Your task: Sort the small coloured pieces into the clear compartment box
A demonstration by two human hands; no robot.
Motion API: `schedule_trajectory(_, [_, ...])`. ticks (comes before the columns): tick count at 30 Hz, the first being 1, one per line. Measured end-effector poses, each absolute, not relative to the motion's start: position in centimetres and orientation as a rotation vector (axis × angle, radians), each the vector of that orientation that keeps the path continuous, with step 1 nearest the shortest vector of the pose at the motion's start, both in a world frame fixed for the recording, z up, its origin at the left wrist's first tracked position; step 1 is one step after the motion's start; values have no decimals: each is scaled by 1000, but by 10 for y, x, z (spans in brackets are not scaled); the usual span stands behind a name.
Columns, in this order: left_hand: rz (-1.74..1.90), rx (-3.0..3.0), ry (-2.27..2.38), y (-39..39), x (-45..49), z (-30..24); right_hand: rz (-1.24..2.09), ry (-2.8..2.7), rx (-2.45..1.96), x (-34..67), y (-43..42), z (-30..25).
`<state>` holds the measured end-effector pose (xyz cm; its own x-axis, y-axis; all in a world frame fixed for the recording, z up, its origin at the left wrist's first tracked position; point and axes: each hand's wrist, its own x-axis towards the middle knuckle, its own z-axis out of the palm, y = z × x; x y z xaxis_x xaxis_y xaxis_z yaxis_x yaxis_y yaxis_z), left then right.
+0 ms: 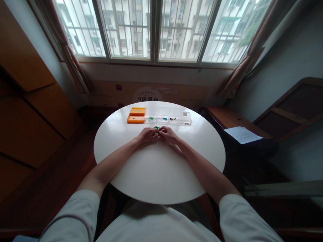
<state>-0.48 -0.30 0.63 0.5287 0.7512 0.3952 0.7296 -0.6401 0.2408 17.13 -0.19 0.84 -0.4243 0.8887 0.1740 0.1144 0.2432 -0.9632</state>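
Observation:
My left hand (pixel 147 135) and my right hand (pixel 168 134) meet at the middle of a round white table (pixel 161 168). Both have their fingers curled and pinched together around a small green and dark piece (pixel 156 128) held between them. Its shape is too small to make out. Just beyond my hands lies a clear plastic organizer (pixel 168 119) with several compartments holding tiny green, blue and dark parts. An orange tray (pixel 136 115) lies at the organizer's left end.
A wooden side table (pixel 227 117) with a sheet of paper (pixel 242 134) stands at the right. Wooden cabinets fill the left. A barred window with curtains lies behind the table, and a dark framed panel (pixel 292 107) leans at the far right.

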Motion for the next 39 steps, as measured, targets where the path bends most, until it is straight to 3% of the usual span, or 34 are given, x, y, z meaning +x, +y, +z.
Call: schedule_trajectory(39, [731,2680,1261,-8,-4,15,1205,-1791,-936,171,-1,7])
